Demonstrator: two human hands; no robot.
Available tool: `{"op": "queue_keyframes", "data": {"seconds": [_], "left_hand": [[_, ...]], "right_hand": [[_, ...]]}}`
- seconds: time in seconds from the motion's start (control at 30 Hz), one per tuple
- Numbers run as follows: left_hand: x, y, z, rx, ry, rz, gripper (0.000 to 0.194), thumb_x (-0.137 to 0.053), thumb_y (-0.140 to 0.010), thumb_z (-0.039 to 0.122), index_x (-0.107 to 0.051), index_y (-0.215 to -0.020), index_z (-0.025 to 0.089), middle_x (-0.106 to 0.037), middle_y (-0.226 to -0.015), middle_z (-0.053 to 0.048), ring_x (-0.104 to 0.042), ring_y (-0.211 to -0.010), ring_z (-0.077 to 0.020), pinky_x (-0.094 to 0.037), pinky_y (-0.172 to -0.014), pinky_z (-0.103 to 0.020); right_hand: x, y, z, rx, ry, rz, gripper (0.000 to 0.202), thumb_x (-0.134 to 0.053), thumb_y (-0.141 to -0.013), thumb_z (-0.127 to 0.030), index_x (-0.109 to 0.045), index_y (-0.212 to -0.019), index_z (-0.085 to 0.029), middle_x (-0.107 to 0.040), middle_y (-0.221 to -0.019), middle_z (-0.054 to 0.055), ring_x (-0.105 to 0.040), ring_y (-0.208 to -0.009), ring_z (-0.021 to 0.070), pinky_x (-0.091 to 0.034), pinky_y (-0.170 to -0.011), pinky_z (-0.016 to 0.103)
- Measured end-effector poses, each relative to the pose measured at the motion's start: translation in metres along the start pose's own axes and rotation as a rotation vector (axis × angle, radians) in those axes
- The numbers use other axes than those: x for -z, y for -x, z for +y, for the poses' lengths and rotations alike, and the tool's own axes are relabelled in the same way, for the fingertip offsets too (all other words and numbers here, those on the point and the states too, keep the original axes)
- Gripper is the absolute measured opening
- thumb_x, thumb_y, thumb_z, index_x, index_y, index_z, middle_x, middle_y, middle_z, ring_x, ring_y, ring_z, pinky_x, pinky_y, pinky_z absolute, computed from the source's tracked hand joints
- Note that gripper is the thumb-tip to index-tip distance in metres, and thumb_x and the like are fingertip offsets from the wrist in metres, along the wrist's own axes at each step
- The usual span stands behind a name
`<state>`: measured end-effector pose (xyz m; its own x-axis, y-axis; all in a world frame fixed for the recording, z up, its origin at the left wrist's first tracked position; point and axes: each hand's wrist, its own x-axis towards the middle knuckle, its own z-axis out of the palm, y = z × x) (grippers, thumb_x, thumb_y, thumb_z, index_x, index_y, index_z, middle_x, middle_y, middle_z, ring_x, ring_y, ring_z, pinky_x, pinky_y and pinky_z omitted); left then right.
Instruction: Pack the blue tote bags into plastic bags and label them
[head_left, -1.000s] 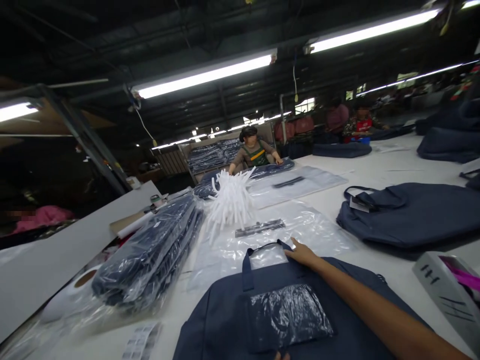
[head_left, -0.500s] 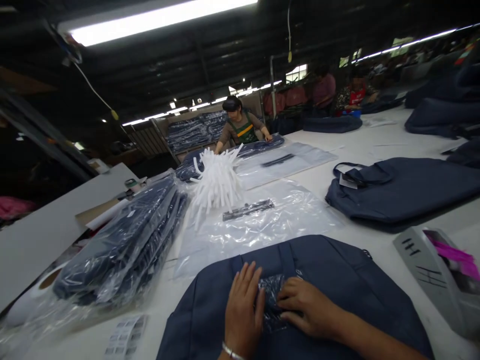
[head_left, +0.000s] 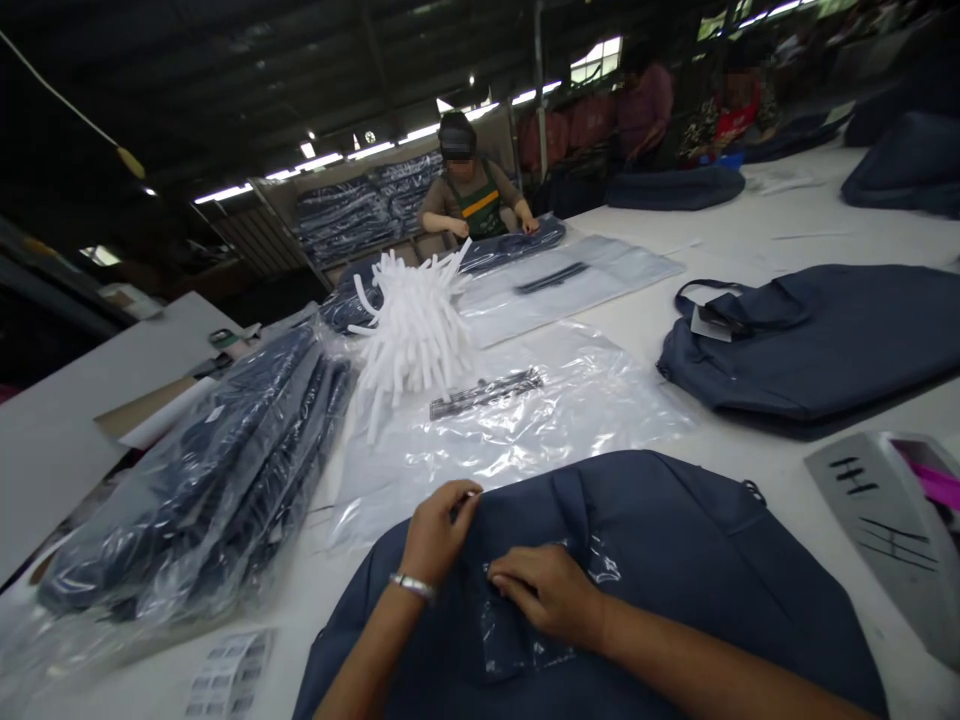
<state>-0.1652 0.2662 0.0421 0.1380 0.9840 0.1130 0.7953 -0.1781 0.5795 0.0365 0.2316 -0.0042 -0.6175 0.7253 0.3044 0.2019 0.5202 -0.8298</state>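
A navy blue bag (head_left: pixel 675 560) lies flat on the table in front of me. Clear shiny plastic (head_left: pixel 517 645), small and crinkled, rests on its middle. My left hand (head_left: pixel 442 530), with a silver bracelet (head_left: pixel 412 586) on the wrist, is at the bag's upper edge. Its thumb and fingers are pinched together; a tiny pale spot shows at the tips, too small to name. My right hand (head_left: pixel 551 597) lies over the plastic, fingers closed in a pinch at its upper left corner. The palm hides part of the plastic.
Beyond the bag lie a large clear plastic bag (head_left: pixel 585 400) and a bundle of white strips (head_left: pixel 412 330). Plastic-wrapped navy bags (head_left: pixel 195 480) are stacked left. Right are another navy bag (head_left: pixel 847 350) and a grey box (head_left: pixel 874 540). A co-worker (head_left: pixel 476 190) works across the table.
My left hand has moved up and left from the plastic, its spread fingers now pinched. My right hand has shifted left across the plastic. The view has tilted down slightly.
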Motion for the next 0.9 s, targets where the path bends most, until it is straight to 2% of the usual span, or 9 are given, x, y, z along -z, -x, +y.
{"op": "queue_keyframes", "data": {"seconds": [0.1, 0.2, 0.3, 0.43, 0.57, 0.67, 0.73, 0.8, 0.9], "left_hand": [[-0.016, -0.060, -0.019, -0.044, -0.050, -0.165, 0.021, -0.057, -0.087, 0.028, -0.063, -0.106, 0.023, -0.069, -0.101, -0.003, -0.065, -0.084, -0.0146, -0.053, -0.076, -0.027], [-0.041, -0.105, -0.033, -0.113, -0.093, -0.318, 0.027, -0.078, -0.068, 0.033, -0.067, -0.090, 0.022, -0.068, -0.085, 0.000, -0.062, -0.076, -0.0159, -0.049, -0.071, -0.026], [-0.055, -0.127, -0.043, -0.141, -0.131, -0.430, 0.028, -0.082, -0.061, 0.039, -0.069, -0.079, 0.022, -0.067, -0.078, 0.001, -0.061, -0.073, -0.0162, -0.044, -0.066, -0.025], [-0.052, -0.137, -0.049, -0.132, -0.151, -0.494, 0.017, -0.070, -0.075, 0.040, -0.071, -0.077, 0.024, -0.070, -0.077, 0.001, -0.061, -0.072, -0.0162, -0.040, -0.065, -0.025], [-0.043, -0.141, -0.047, -0.132, -0.149, -0.436, 0.024, -0.054, -0.087, 0.038, -0.069, -0.077, 0.022, -0.071, -0.079, -0.001, -0.062, -0.074, -0.0170, -0.042, -0.068, -0.026], [-0.041, -0.141, -0.045, -0.105, -0.140, -0.307, 0.032, -0.037, -0.094, 0.036, -0.064, -0.083, 0.022, -0.069, -0.076, -0.001, -0.061, -0.068, -0.0155, -0.043, -0.067, -0.026], [-0.041, -0.140, -0.045, -0.090, -0.143, -0.203, 0.034, -0.032, -0.097, 0.035, -0.062, -0.089, 0.022, -0.067, -0.072, 0.000, -0.060, -0.065, -0.0150, -0.042, -0.065, -0.026], [-0.042, -0.138, -0.044, -0.095, -0.154, -0.102, 0.032, -0.032, -0.097, 0.037, -0.061, -0.094, 0.023, -0.065, -0.070, 0.001, -0.059, -0.066, -0.0152, -0.041, -0.065, -0.026], [-0.043, -0.137, -0.044, -0.129, -0.166, 0.004, 0.033, -0.034, -0.098, 0.043, -0.061, -0.096, 0.023, -0.065, -0.075, 0.001, -0.060, -0.069, -0.0149, -0.040, -0.066, -0.025]], "right_hand": [[0.000, 0.003, -0.001, 0.004, 0.058, -0.035, 0.025, -0.046, -0.097, -0.030, -0.069, -0.099, -0.020, -0.070, -0.085, 0.003, -0.064, -0.074, 0.0143, -0.044, -0.068, 0.023], [0.000, 0.001, -0.002, -0.025, 0.058, -0.049, 0.024, -0.047, -0.097, -0.029, -0.069, -0.100, -0.021, -0.071, -0.087, 0.003, -0.065, -0.075, 0.0136, -0.043, -0.068, 0.022], [0.000, -0.001, -0.002, -0.030, 0.048, -0.058, 0.021, -0.048, -0.095, -0.028, -0.068, -0.099, -0.021, -0.071, -0.087, 0.002, -0.065, -0.075, 0.0133, -0.043, -0.068, 0.021], [0.001, -0.002, -0.002, -0.041, 0.040, -0.068, 0.019, -0.050, -0.094, -0.026, -0.068, -0.097, -0.022, -0.071, -0.086, 0.001, -0.065, -0.073, 0.0129, -0.043, -0.068, 0.021], [0.003, -0.002, -0.005, -0.048, -0.006, -0.072, 0.020, -0.050, -0.094, -0.025, -0.069, -0.098, -0.021, -0.071, -0.085, 0.002, -0.065, -0.075, 0.0132, -0.046, -0.070, 0.021], [0.013, -0.005, -0.014, -0.029, -0.078, -0.039, 0.024, -0.048, -0.096, -0.024, -0.068, -0.108, -0.020, -0.072, -0.091, 0.003, -0.066, -0.081, 0.0129, -0.049, -0.075, 0.021], [0.026, -0.011, -0.020, 0.012, -0.108, 0.012, 0.026, -0.048, -0.097, -0.023, -0.066, -0.114, -0.019, -0.072, -0.101, 0.004, -0.067, -0.091, 0.0129, -0.049, -0.084, 0.021], [0.045, -0.023, -0.022, 0.047, -0.043, 0.105, 0.027, -0.048, -0.097, -0.022, -0.064, -0.118, -0.020, -0.071, -0.110, 0.004, -0.065, -0.102, 0.0135, -0.048, -0.093, 0.023], [0.076, -0.053, -0.008, 0.040, 0.270, 0.246, 0.034, -0.051, -0.095, -0.022, -0.058, -0.129, -0.023, -0.066, -0.123, 0.006, -0.059, -0.115, 0.0179, -0.043, -0.103, 0.032]]}}
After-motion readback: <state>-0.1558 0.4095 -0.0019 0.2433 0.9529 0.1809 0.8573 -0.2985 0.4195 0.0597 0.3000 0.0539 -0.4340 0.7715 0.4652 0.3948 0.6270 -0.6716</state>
